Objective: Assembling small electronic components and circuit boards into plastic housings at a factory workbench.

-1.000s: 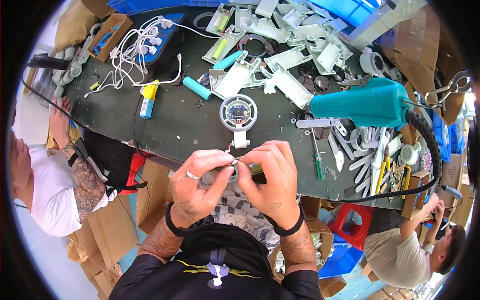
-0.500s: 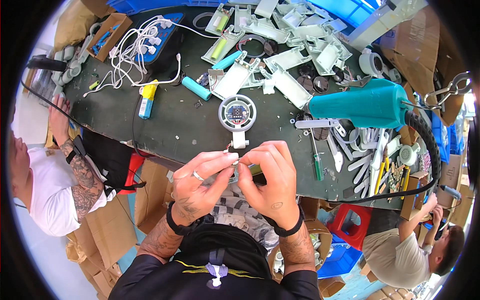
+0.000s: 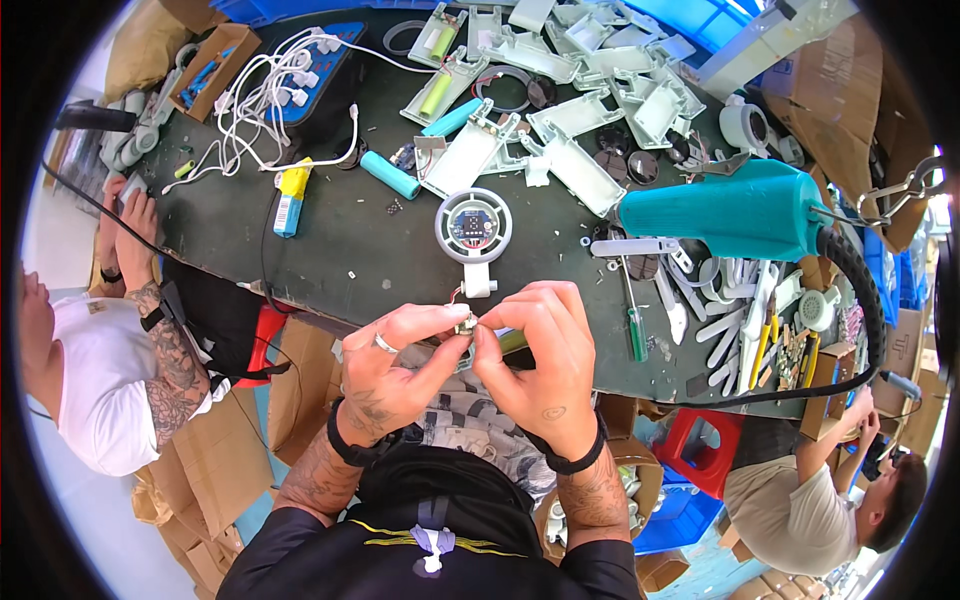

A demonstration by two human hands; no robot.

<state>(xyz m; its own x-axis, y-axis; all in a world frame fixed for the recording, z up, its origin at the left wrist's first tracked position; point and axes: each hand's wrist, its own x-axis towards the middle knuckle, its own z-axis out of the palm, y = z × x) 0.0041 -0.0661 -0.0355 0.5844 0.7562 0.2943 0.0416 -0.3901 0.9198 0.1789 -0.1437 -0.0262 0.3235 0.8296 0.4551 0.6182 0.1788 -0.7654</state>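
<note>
My left hand [image 3: 398, 355] and my right hand [image 3: 542, 352] meet at the table's near edge, thumb and fingertips pinched. Between them is a small circuit board [image 3: 466, 325], pale and greenish, mostly covered by the fingers. Thin red wires [image 3: 455, 294] run from it toward a round grey-white fan head [image 3: 474, 226], which lies just beyond my hands. A dark board with small components shows through the ring of the fan head, and a short white neck [image 3: 478, 280] points toward me.
Pale plastic housings [image 3: 575, 180] crowd the far side. A teal electric screwdriver [image 3: 715, 210] hangs at right above white handles [image 3: 740, 320] and a green screwdriver [image 3: 636, 330]. White cables [image 3: 270, 90], a blue battery cell [image 3: 391, 176] and a yellow-and-blue tube [image 3: 292, 200] lie leftward. Co-workers sit at both sides.
My left fingers have shifted slightly, and more of the small board shows between my fingertips. The co-worker at left has brought both hands together around a pale object.
</note>
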